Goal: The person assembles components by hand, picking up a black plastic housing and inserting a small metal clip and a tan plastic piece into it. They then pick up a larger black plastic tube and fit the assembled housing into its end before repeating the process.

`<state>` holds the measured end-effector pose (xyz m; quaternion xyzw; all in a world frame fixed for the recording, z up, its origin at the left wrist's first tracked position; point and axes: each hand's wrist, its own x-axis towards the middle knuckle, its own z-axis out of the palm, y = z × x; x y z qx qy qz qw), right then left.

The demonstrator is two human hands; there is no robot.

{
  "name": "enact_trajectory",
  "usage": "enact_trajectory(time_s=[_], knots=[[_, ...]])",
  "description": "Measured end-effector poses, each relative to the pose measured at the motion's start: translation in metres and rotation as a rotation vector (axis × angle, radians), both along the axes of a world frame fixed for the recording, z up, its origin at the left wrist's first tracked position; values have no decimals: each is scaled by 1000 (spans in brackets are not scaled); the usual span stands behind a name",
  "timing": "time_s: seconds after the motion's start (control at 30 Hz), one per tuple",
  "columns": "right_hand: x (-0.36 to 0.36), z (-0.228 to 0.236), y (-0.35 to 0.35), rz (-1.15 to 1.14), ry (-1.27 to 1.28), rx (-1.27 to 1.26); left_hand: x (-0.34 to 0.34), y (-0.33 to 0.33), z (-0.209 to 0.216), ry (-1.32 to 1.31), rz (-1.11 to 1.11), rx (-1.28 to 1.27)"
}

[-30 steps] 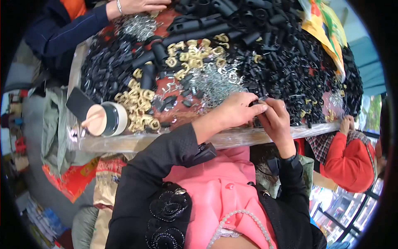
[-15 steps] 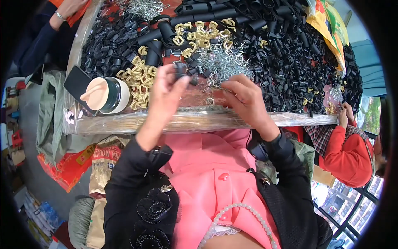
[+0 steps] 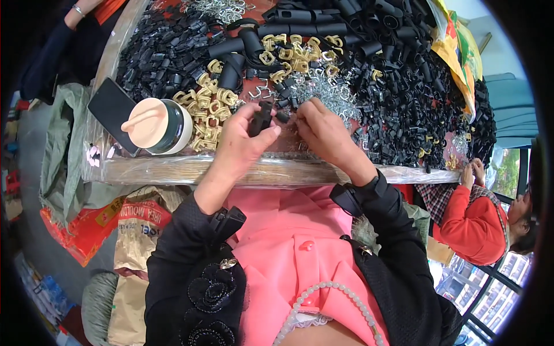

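My left hand (image 3: 245, 141) is closed around a small black plastic part (image 3: 262, 118), held upright between thumb and fingers above the table's near edge. To its right, my right hand (image 3: 326, 130) has its fingertips pinched together at the near side of a heap of small silvery metal pieces (image 3: 332, 92). Whatever lies in that pinch is too small to make out. Just left of the right fingertips is a small black piece (image 3: 282, 117). Gold-coloured clips (image 3: 205, 104) are piled left of my left hand, with more gold clips (image 3: 300, 55) farther back.
A lidded jar (image 3: 176, 127) stands on the left beside a dark phone (image 3: 109, 109). Black plastic parts (image 3: 398, 109) cover the table's right side; black tubes (image 3: 300, 29) lie at the back. A person in red (image 3: 473, 222) works at the right, another person's arm (image 3: 78, 17) shows top left.
My left hand has moved slightly right and down with the black part. My right hand has shifted left, its fingers drawn together, closer to the left hand. The whole view has shifted a little.
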<state>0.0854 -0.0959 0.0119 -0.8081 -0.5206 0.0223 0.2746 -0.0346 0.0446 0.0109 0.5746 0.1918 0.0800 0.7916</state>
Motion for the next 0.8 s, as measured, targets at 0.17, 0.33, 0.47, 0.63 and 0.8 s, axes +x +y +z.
enact_trajectory(time_s=[0.17, 0.33, 0.47, 0.63, 0.8], knots=[[0, 20, -16, -16, 716, -21, 13, -15, -3, -129, -75, 210], [-3, 22, -26, -26, 1119, 140, 19, -27, 0, -113, -133, 216], [-5, 21, -35, -68, 1228, 210, 23, -36, -3, -73, -157, 23], [-7, 23, -43, -94, 1178, 301, 29, -37, 0, 78, -229, -411], [-3, 19, -53, -100, 871, 303, 36, -36, 8, 71, -293, -863]])
